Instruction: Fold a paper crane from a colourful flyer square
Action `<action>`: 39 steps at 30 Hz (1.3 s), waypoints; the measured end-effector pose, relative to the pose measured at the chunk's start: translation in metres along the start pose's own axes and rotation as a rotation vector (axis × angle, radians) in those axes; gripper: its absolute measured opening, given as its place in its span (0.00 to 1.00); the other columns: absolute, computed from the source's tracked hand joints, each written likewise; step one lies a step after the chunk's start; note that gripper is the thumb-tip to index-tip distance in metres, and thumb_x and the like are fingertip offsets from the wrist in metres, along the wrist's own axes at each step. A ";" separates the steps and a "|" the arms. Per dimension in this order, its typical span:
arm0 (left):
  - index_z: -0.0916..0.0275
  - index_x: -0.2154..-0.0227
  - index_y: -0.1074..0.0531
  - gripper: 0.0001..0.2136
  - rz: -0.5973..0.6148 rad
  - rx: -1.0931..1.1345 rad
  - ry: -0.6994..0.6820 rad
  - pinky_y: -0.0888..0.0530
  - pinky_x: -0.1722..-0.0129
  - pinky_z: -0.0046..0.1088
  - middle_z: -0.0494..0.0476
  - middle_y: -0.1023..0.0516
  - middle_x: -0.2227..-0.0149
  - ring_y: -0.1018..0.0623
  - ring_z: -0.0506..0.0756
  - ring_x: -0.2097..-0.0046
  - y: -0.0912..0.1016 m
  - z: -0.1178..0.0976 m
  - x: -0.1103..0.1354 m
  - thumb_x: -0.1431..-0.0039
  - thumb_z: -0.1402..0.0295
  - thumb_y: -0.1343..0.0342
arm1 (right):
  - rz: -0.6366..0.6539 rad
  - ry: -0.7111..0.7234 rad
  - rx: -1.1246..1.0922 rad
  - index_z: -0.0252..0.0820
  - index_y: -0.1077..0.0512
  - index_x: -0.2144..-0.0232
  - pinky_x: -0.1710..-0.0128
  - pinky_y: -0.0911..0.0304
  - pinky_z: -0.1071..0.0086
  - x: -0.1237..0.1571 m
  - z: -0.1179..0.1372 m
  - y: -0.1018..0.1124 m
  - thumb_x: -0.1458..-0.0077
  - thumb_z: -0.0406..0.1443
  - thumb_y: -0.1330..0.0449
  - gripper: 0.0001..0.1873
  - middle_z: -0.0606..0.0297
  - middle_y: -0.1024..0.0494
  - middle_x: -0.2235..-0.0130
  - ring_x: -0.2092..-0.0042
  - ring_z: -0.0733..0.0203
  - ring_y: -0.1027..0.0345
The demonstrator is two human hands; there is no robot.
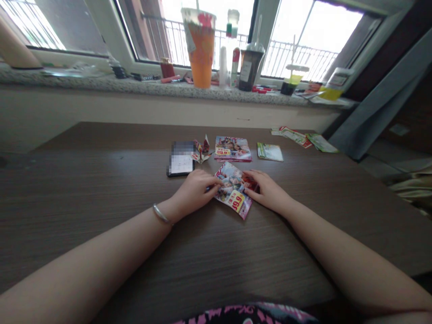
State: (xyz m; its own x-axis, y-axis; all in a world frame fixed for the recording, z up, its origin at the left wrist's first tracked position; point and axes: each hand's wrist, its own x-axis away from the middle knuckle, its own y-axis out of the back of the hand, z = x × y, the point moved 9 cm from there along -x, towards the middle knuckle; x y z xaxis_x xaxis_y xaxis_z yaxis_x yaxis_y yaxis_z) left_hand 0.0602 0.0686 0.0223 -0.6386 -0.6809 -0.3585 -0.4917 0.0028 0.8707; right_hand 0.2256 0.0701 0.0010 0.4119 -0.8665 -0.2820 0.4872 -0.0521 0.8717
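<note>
A square of glossy printed paper (232, 185) lies tilted on the table in front of me, with a yellow label and red numbers near its lower corner. My left hand (199, 186), a silver bangle on its wrist, grips the paper's left corner between thumb and fingers. At the right corner, my right hand (265, 189) pinches the sheet, its thumb on top. A folded paper crane (201, 153) stands just beyond my left hand, beside a phone (182, 159). Behind the sheet sits a stack of matching printed papers (232, 148).
A small pad of green-and-white papers (270, 152) and several loose leaflets (297, 136) are toward the back right of the brown table (101, 193). On the windowsill (151, 87) stand a tall orange cup (201, 54), a dark lidded cup (249, 67), bottles and pens.
</note>
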 end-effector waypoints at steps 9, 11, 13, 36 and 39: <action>0.58 0.53 0.27 0.13 0.087 -0.109 -0.192 0.31 0.50 0.39 0.59 0.25 0.55 0.28 0.57 0.53 -0.016 -0.023 0.006 0.38 0.72 0.52 | 0.015 0.008 0.001 0.39 0.35 0.44 0.40 0.45 0.48 0.000 -0.001 -0.003 0.46 0.39 0.41 0.27 0.51 0.30 0.45 0.41 0.46 0.41; 0.60 0.51 0.29 0.16 0.131 -0.052 -0.262 0.32 0.46 0.37 0.59 0.28 0.49 0.29 0.56 0.47 -0.020 -0.031 0.008 0.37 0.76 0.54 | 0.020 0.014 0.003 0.38 0.35 0.44 0.40 0.45 0.47 0.000 -0.001 -0.004 0.46 0.39 0.41 0.27 0.51 0.30 0.44 0.40 0.46 0.42; 0.62 0.50 0.30 0.17 0.165 -0.017 -0.327 0.34 0.42 0.37 0.60 0.29 0.46 0.31 0.55 0.44 -0.023 -0.038 0.010 0.37 0.78 0.56 | 0.014 0.023 0.000 0.39 0.35 0.44 0.41 0.45 0.47 0.000 -0.001 -0.004 0.46 0.39 0.41 0.27 0.52 0.30 0.45 0.40 0.46 0.41; 0.57 0.50 0.30 0.14 0.152 0.017 -0.391 0.34 0.42 0.45 0.60 0.28 0.48 0.32 0.59 0.43 -0.018 -0.051 0.014 0.36 0.70 0.53 | -0.042 0.049 -0.210 0.43 0.29 0.65 0.39 0.52 0.47 0.005 -0.003 0.013 0.53 0.27 0.45 0.13 0.55 0.38 0.40 0.37 0.49 0.47; 0.57 0.51 0.29 0.13 0.155 0.018 -0.390 0.34 0.43 0.45 0.60 0.28 0.49 0.31 0.59 0.44 -0.018 -0.050 0.014 0.36 0.70 0.53 | -0.068 0.063 -0.203 0.43 0.28 0.64 0.39 0.51 0.48 0.005 -0.003 0.013 0.49 0.30 0.43 0.09 0.54 0.38 0.40 0.38 0.50 0.46</action>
State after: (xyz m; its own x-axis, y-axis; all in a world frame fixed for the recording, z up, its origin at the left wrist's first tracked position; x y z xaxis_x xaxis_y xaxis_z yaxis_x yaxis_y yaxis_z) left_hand 0.0896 0.0219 0.0188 -0.8804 -0.3434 -0.3270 -0.3801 0.0988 0.9196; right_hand 0.2362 0.0663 0.0102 0.4171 -0.8314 -0.3671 0.6579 -0.0025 0.7531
